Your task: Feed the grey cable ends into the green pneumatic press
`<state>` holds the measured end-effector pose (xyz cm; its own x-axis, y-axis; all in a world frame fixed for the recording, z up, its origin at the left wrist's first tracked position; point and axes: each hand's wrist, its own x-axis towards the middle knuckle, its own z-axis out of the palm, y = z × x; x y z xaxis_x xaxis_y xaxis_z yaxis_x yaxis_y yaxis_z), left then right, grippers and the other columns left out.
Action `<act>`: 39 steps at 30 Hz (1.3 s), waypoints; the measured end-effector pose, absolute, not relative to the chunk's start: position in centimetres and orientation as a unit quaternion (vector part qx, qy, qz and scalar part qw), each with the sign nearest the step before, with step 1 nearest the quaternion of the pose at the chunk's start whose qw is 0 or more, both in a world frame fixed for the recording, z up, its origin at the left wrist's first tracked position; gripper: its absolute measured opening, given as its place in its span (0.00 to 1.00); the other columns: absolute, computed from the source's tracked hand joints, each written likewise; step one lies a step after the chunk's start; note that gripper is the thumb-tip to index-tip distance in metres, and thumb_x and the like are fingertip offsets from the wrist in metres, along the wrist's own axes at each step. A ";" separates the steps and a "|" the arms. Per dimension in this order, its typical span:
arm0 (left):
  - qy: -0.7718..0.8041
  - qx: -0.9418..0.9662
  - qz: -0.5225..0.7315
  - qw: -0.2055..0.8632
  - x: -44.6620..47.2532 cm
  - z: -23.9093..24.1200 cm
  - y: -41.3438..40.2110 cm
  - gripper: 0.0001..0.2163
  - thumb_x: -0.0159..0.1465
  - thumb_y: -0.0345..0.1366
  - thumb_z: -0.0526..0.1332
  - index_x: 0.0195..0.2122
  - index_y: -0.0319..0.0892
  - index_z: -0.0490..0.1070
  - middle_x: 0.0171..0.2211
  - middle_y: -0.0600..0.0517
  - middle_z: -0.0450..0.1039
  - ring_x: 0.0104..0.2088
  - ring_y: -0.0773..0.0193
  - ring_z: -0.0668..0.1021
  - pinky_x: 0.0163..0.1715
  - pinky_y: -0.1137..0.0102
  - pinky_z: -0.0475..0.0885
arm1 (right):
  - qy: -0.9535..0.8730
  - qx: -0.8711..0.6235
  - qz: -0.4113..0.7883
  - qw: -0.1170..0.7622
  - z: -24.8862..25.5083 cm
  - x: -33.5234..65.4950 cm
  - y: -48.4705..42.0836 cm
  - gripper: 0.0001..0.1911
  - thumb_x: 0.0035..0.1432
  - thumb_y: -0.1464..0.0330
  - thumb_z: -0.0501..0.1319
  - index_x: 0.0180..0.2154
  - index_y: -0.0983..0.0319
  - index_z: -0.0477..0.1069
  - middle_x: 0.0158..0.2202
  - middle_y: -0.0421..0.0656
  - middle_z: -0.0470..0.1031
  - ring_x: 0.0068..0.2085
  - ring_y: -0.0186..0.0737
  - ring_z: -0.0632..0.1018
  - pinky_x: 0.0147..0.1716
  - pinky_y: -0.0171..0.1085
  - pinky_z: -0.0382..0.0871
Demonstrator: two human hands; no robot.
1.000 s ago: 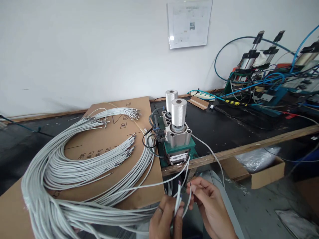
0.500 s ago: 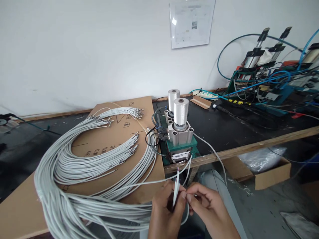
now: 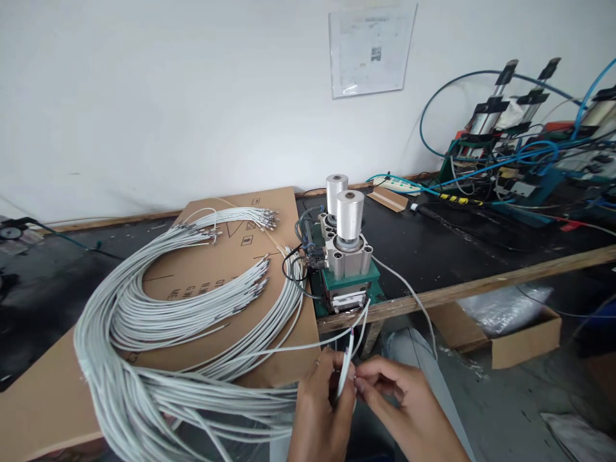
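Note:
Low in the middle of the view, my left hand (image 3: 320,410) is closed around the ends of a few grey cables (image 3: 344,366), which stick up between its fingers. My right hand (image 3: 402,401) pinches those same cable ends from the right, fingertips touching the left hand. Both hands hover just in front of the bench edge, below a small pneumatic press (image 3: 347,256) with a green base and two silver cylinders. A large looped bundle of grey cables (image 3: 158,333) lies on a cardboard sheet (image 3: 43,398) to the left and runs into my left hand.
A black bench with a wooden edge (image 3: 481,285) stretches right. More pneumatic machines with blue hoses (image 3: 520,147) stand at the far right. A cardboard box with plastic bags (image 3: 520,324) sits on the floor under the bench. A laminated sheet (image 3: 370,48) hangs on the wall.
My right hand moved left and closed its pinch onto the cable ends held by the left hand. The view shifted slightly.

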<state>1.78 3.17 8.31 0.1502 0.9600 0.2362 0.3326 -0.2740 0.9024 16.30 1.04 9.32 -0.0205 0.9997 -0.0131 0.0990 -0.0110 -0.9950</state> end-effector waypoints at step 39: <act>0.399 0.521 0.401 0.639 0.4 7.8 3.3 0.20 0.67 0.55 0.61 0.34 0.41 0.67 0.20 0.63 0.56 0.19 0.75 0.55 0.19 0.78 0.51 | -0.513 -0.473 0.511 0.502 7.5 15.3 0.8 0.15 0.66 0.56 0.61 0.34 0.59 0.78 0.28 0.42 0.79 0.31 0.38 0.79 0.32 0.31 0.72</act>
